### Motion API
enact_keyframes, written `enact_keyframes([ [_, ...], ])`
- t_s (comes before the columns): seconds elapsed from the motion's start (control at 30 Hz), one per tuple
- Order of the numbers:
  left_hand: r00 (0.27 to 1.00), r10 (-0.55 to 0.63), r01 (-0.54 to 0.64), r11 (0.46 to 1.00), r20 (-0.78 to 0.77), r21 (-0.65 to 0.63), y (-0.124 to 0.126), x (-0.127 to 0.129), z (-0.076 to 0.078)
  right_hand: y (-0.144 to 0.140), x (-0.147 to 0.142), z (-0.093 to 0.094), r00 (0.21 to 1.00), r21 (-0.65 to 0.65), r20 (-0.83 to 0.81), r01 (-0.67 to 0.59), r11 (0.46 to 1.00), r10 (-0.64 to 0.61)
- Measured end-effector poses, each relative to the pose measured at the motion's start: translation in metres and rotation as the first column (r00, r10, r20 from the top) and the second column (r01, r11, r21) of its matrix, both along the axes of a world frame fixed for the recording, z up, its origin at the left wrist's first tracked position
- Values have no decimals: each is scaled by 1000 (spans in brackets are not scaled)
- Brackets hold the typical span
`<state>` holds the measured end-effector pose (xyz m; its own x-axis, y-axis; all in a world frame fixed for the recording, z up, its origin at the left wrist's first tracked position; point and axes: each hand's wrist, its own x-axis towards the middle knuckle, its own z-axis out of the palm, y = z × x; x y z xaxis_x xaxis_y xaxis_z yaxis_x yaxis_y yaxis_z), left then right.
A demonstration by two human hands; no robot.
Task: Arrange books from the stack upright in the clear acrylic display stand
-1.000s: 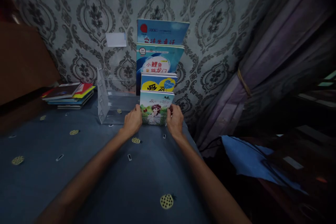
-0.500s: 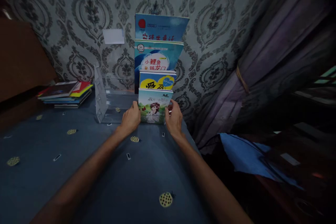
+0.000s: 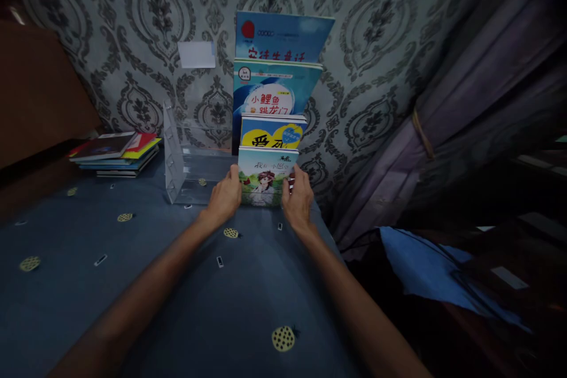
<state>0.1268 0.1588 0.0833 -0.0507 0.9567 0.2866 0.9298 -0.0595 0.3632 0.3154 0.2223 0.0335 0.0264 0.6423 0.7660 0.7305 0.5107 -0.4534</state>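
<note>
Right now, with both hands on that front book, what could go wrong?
The left hand and right hand hold the front book by its sides; if one slips, the book might tip. The clear rack looks light, so uneven pressure could shift it, and the blue cloth ends just beyond the right hand. The rear book stands highest, so a bump might make it lean.

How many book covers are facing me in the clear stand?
4, stepping down from back to front: the blue cover, teal cover, blue-and-yellow cover and, lowest, the green-and-white cover. More may be hidden behind these.
</note>
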Motion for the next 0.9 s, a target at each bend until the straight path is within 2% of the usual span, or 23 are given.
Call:
enact_keyframes([
  [0.13, 1000, -1, 1, 1000, 18, -4, 1, 1, -1, 1, 0, 0, 1000, 3, 0, 4, 1000, -4],
  [0.33, 999, 6, -7, 1000, -42, -7, 2, -1, -3, 1, 3, 1, 1000, -13, -11, -20, 1000, 20],
  [0.6, 993, 20, -22, 1000, -114, -17, -3, -4, 7, 0, 4, 5, 998, -6, -46, -40, 999, 40],
  [0.9, 997, -36, 33, 998, 65, 57, 2, -12, 8, -3, 11, -1, 994, 3, -94, -51, 999, 51],
])
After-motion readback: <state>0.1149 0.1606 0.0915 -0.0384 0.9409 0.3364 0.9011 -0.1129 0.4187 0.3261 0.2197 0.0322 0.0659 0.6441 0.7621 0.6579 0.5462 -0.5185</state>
